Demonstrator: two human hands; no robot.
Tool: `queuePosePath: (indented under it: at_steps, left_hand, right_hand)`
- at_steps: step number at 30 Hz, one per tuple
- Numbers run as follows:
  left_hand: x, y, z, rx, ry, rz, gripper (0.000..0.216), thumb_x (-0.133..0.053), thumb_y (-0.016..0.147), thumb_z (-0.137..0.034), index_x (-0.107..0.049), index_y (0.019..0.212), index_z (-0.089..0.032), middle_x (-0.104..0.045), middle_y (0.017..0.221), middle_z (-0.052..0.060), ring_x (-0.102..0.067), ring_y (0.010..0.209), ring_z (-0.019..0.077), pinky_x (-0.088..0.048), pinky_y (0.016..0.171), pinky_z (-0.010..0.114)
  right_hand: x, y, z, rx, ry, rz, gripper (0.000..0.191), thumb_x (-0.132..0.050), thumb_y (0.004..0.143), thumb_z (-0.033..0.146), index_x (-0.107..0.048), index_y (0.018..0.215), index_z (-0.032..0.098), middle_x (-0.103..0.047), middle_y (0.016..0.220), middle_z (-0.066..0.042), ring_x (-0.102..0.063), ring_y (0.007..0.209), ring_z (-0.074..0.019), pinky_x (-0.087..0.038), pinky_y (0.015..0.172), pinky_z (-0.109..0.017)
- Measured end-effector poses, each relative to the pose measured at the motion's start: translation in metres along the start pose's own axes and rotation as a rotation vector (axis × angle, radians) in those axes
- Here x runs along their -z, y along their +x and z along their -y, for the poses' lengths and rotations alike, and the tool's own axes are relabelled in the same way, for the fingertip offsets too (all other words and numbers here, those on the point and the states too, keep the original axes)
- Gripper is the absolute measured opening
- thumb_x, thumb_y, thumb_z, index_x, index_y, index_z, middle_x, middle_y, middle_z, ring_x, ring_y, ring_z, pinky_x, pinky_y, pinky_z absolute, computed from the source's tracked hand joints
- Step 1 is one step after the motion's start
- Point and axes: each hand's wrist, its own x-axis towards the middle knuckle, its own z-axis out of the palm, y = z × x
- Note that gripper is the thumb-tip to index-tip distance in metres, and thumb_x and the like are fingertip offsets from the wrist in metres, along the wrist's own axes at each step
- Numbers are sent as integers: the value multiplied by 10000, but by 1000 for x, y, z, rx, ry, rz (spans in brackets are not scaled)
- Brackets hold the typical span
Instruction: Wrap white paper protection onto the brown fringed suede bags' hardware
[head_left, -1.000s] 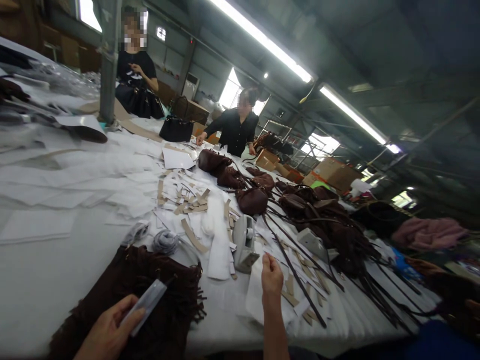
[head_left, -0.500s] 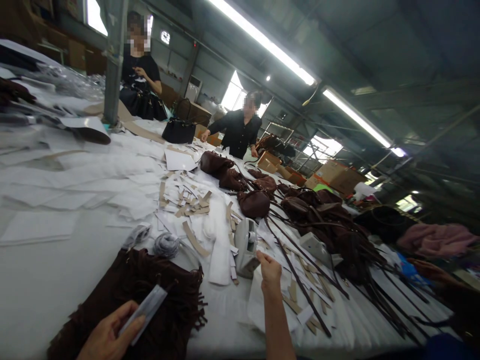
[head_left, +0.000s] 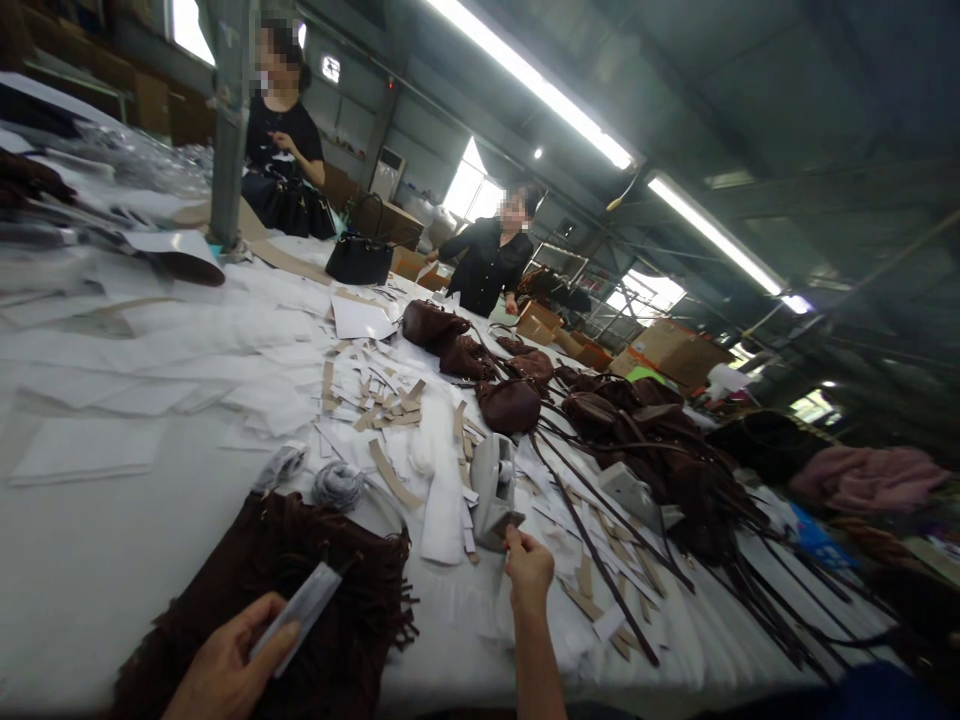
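My left hand (head_left: 238, 655) grips a flat, pale grey strip (head_left: 301, 612), which looks wrapped in paper or plastic, between thumb and fingers. Beneath it lies a dark brown fringed bag (head_left: 300, 545) on the white-covered table. The strip's far end meets the bag near a thin dark cord. My right hand (head_left: 529, 568) is closed in a pinch just in front of a grey tape dispenser (head_left: 487, 500); what its fingertips hold, if anything, is too small to tell. Rolled grey wrapped straps (head_left: 337, 486) rest at the bag's far edge.
Cardboard and paper scraps (head_left: 394, 410) spread around the dispenser. Brown bags with long straps (head_left: 510, 407) fill the right side, beside a second grey dispenser (head_left: 628, 490). White sheets (head_left: 86, 450) lie left. Two people (head_left: 491, 265) stand across the table, near a metal post (head_left: 229, 140).
My right hand has moved slightly left and toward me, by the dispenser's front. My left hand has shifted a little right with the strip. The people across have turned their heads.
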Motion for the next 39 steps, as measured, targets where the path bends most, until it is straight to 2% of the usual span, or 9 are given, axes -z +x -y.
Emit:
queuePosePath:
  at_steps: [3,6,11,14,20,27,31,36,39]
  left_hand:
    - [1,-2,-8,-12,1,-1,363,-537,778,-547,-566,714,-191,-432,577,-58,-444,562,135,-360,520,195]
    - [2,-7,-24,-47,29,-9,308,-550,786,-484,-562,707,-186,-458,613,-49,-458,604,143,-367,556,202]
    - [2,-11,-40,-65,75,-39,262,-531,813,-426,-547,717,-183,-461,627,-43,-433,613,143,-350,553,212]
    - [2,-12,-40,-72,104,-45,256,-520,829,-416,-556,738,-180,-474,626,-40,-434,606,143,-358,570,222]
    - [0,-15,-44,-116,105,-62,271,-517,841,-419,-592,758,-172,-514,644,-31,-456,611,148,-376,585,229]
    - [0,-16,-47,-119,140,-73,235,-497,853,-365,-580,750,-171,-506,632,-35,-470,606,144,-362,569,227]
    - [0,-16,-44,-131,151,-74,210,-504,847,-345,-576,749,-174,-508,633,-40,-470,603,138,-364,580,224]
    - [-1,-18,-44,-158,123,-86,249,-519,846,-385,-556,711,-178,-490,592,-44,-457,582,133,-347,552,218]
    - [0,-19,-46,-158,96,-102,256,-528,839,-390,-548,699,-177,-464,578,-47,-430,570,128,-336,543,220]
  right_hand:
    - [0,-22,4,10,-5,83,495,-631,608,647,-581,511,164,-469,405,30,-360,363,-89,-252,362,-236]
    - [-13,-70,7,6,18,248,492,-634,626,652,-609,638,161,-506,495,37,-339,380,-71,-265,372,-222]
    - [-48,-163,29,-3,123,824,396,-628,752,558,-579,731,165,-466,536,59,-332,423,-54,-247,399,-192]
    - [-67,-191,46,58,131,982,359,-606,799,505,-564,698,163,-458,555,55,-352,466,-61,-261,428,-192]
    - [-93,-194,56,150,27,980,333,-593,815,433,-595,646,146,-500,576,36,-404,549,-86,-323,519,-206]
    - [-104,-195,59,170,-190,878,419,-577,776,484,-575,528,146,-514,498,15,-421,494,-99,-310,488,-224]
    - [-107,-195,60,240,-333,848,467,-534,783,489,-503,451,162,-441,444,20,-389,455,-93,-262,461,-233]
    - [-111,-197,67,308,-383,852,477,-490,789,437,-351,403,196,-297,431,36,-288,424,-75,-205,434,-246]
    - [-112,-198,68,348,-405,854,526,-488,797,487,-308,390,206,-259,412,35,-273,407,-76,-180,425,-259]
